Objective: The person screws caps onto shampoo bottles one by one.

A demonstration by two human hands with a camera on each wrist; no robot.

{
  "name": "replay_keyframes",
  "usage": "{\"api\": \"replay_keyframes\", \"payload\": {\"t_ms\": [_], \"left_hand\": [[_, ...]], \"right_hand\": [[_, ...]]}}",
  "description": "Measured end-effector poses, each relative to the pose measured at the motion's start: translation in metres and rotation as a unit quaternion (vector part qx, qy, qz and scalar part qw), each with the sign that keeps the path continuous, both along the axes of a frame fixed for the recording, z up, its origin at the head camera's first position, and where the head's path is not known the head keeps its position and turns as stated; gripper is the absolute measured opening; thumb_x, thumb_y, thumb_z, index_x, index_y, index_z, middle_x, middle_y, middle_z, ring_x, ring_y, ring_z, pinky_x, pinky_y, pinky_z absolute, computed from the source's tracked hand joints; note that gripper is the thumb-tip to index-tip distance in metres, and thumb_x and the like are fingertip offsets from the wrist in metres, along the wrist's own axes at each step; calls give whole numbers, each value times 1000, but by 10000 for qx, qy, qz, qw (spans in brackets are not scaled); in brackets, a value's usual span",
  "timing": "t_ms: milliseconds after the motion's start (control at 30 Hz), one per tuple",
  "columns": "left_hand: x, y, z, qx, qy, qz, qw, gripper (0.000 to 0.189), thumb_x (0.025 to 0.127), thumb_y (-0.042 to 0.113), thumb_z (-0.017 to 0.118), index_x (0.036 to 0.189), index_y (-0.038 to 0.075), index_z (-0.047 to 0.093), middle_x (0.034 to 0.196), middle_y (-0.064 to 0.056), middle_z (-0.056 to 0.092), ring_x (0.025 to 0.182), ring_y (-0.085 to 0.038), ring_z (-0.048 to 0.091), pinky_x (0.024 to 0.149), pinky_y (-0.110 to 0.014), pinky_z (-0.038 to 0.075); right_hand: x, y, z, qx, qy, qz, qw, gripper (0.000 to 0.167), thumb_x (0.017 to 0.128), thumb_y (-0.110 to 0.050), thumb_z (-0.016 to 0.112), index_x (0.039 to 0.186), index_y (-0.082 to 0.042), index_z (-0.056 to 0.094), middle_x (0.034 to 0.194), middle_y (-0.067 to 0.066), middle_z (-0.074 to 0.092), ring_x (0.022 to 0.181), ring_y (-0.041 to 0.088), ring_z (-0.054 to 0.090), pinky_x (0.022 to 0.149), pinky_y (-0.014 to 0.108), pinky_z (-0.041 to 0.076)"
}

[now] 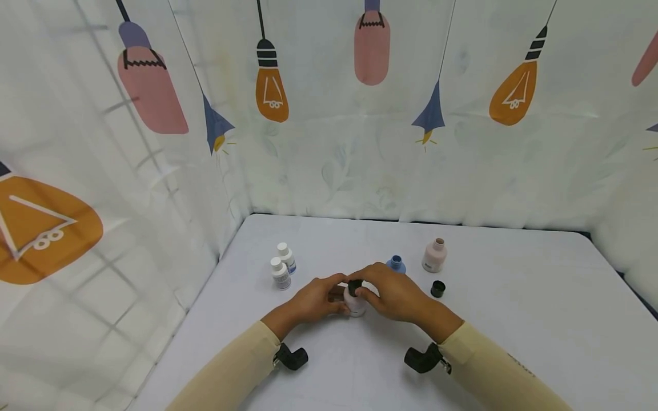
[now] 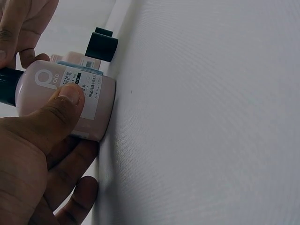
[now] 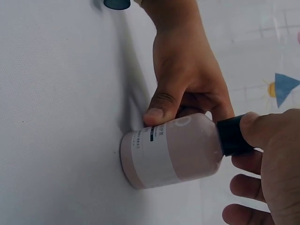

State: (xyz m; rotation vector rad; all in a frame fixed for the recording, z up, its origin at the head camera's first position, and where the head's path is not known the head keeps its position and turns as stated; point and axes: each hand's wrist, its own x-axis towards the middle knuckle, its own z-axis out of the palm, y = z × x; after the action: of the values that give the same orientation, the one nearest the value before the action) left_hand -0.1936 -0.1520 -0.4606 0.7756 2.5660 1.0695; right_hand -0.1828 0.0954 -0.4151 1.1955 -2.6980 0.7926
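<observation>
A pale pink bottle [image 1: 356, 306] with a white printed label stands upright on the white table, in front of me. My left hand [image 1: 315, 298] holds its body from the left side, thumb across the label [image 2: 89, 101] in the left wrist view. At the top, my right hand [image 1: 394, 292] pinches the black cap [image 3: 233, 136] between thumb and fingers. The cap sits on the bottle's neck. In the right wrist view the other fingers of the right hand hang beside the cap, off the bottle.
Behind my right hand is an uncapped blue bottle [image 1: 396, 264], partly hidden. An uncapped pink bottle [image 1: 434, 256] stands to its right, with a loose black cap [image 1: 438, 289] nearer me. Two small white-capped bottles [image 1: 280, 274] stand at the left. Patterned cloth [image 1: 329, 165] hangs behind the table.
</observation>
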Motion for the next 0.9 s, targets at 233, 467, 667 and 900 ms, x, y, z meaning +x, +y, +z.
{"api": "replay_keyframes", "payload": {"t_ms": [233,467,667,900], "left_hand": [[0,1,1,-13,-64,5,10000,54,90,32,81,137,29,54,126,-2,71,113,-10,67,96,-34,52],[0,1,1,-55,-62,34,10000,59,90,34,81,141,26,53,127,-2,71,114,-11,67,98,-37,52],[0,0,0,-22,-42,17,10000,58,90,34,81,140,27,52,129,-2,70,117,-13,66,99,-36,51],[0,0,1,-15,-52,28,10000,55,90,33,82,137,27,54,126,-3,71,113,-11,67,96,-33,52]], "right_hand": [[2,-6,-1,44,-279,-678,9973,33,96,-38,74,123,-21,67,112,-4,65,103,17,64,72,32,53],[1,-2,-1,128,-115,-314,9994,45,101,-35,69,143,-23,59,131,-3,63,120,16,60,88,37,55],[-1,-1,-2,44,50,25,10000,35,102,-26,67,137,-24,64,128,-7,64,120,13,58,89,36,54],[1,-8,-2,37,-249,-636,9977,31,97,-40,72,122,-22,68,116,-6,65,108,12,62,76,32,54]]}}
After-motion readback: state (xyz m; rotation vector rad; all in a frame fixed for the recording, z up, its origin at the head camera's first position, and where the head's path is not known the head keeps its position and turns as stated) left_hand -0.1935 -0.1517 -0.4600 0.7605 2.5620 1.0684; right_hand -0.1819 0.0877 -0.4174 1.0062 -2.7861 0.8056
